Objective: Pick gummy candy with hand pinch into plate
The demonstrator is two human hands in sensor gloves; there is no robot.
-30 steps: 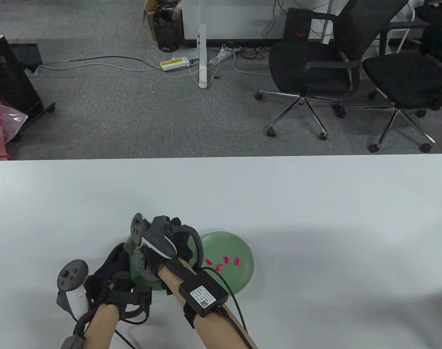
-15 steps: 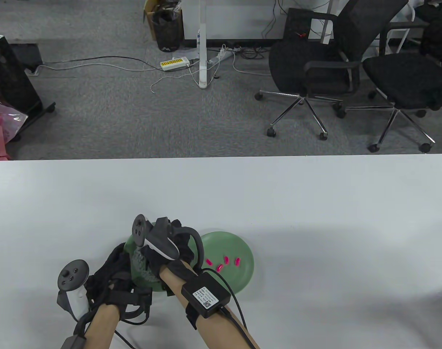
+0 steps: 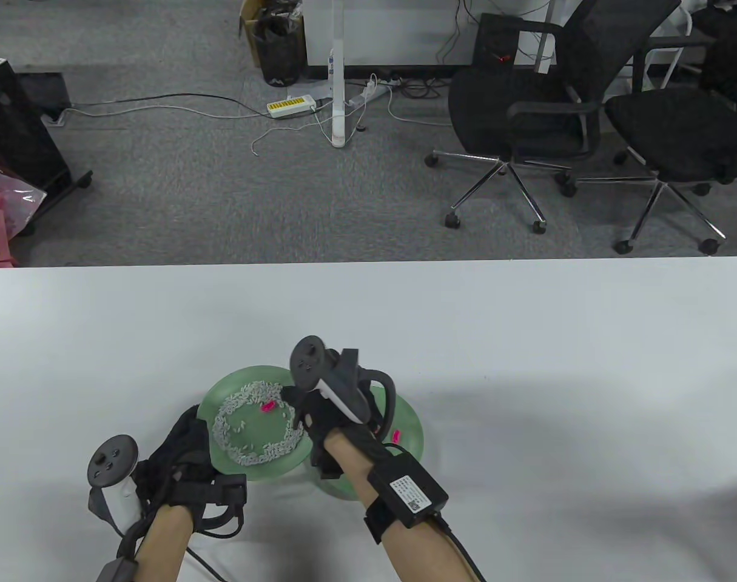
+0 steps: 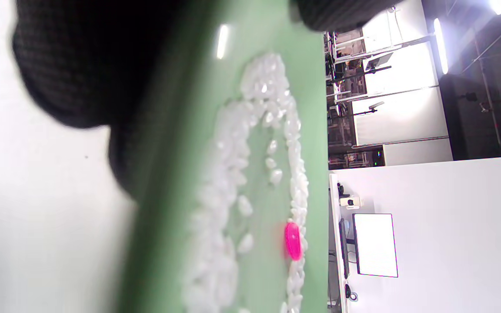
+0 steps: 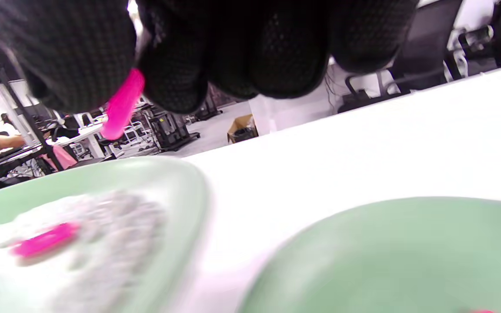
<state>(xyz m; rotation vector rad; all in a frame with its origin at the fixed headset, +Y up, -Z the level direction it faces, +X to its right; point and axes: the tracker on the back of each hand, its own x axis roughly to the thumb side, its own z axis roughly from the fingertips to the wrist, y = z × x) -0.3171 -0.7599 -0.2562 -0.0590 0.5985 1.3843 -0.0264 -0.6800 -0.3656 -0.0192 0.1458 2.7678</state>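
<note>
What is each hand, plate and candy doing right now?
Right hand: pinches a pink candy, lifted above the plates.
Left hand: holds the rice plate's edge.
Rice plate: holds a ring of rice and one candy.
Other plate: holds one visible candy.

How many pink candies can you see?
3. One pink candy lies among the white grains on the left plate, one lies on the right plate, and one is pinched in the right hand. More may hide under that hand.
</note>
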